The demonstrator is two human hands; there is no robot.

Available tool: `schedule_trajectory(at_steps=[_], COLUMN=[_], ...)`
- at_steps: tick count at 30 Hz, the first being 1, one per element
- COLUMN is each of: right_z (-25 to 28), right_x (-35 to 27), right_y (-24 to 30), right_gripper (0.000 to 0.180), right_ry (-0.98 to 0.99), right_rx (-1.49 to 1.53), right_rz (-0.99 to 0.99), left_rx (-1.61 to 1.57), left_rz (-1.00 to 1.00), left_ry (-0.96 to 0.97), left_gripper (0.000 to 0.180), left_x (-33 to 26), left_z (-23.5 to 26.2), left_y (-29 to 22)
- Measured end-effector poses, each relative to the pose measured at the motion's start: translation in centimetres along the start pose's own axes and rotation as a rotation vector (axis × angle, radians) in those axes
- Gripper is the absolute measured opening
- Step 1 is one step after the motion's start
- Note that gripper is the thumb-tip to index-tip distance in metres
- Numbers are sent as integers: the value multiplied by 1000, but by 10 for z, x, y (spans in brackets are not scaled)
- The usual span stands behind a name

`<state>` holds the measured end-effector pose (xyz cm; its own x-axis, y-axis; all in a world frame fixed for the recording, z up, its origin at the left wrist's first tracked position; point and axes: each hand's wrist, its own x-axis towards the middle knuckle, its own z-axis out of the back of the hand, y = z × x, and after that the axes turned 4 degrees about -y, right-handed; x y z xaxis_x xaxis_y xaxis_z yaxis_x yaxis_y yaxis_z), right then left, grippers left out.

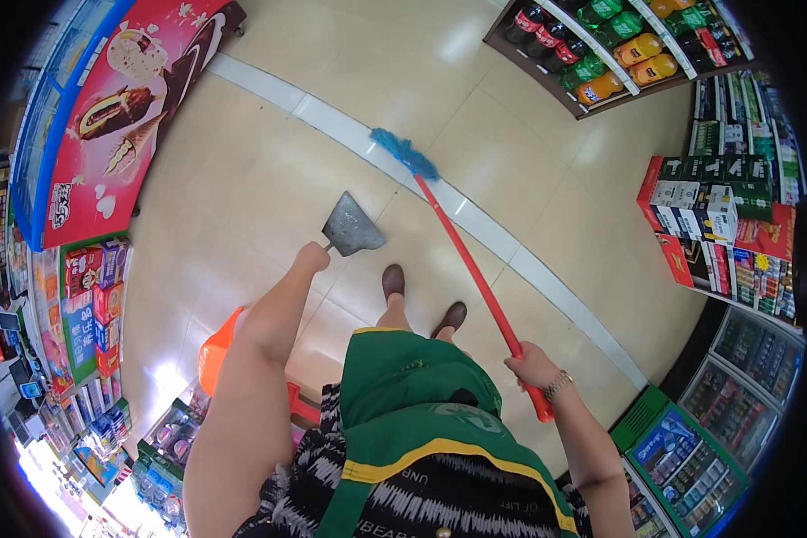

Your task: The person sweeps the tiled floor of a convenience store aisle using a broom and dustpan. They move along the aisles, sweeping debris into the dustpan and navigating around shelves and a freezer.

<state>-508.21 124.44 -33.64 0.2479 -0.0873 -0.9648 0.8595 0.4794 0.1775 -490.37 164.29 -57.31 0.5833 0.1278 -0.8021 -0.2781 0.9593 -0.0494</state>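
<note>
My left hand (313,257) is closed round the handle of a grey metal dustpan (352,226), held out ahead of my feet. My right hand (535,366), with a watch (558,385) at the wrist, grips the red handle of a broom (469,254) near its end. The handle slants away to the far left, and its blue bristle head (405,152) lies on the pale floor strip. The dustpan's flat pan is to the left of the broom and apart from its bristles. Whether the pan touches the floor, I cannot tell.
A pink-sided ice cream freezer (121,117) stands at the left. Soft drink bottles fill a shelf (619,49) at the far right, with stacked cartons (699,211) nearer. Glass-door coolers (735,377) line the right. An orange plastic object (215,351) is by my left arm.
</note>
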Motion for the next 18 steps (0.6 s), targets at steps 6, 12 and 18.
schedule_trajectory(at_steps=[6, 12, 18], right_z=[-43, -38, -10], right_x=[23, -35, -88], right_y=[0, 8, 44], right_gripper=[18, 16, 20], right_ry=[329, 419, 238], right_rx=[56, -29, -227], right_rz=[-41, -41, -37], left_rx=[62, 64, -82], left_rz=[-39, 15, 88], left_ry=[-44, 6, 6], left_gripper=[23, 24, 27], left_x=[14, 18, -10], left_z=[-18, -18, -24], left_y=[8, 15, 54])
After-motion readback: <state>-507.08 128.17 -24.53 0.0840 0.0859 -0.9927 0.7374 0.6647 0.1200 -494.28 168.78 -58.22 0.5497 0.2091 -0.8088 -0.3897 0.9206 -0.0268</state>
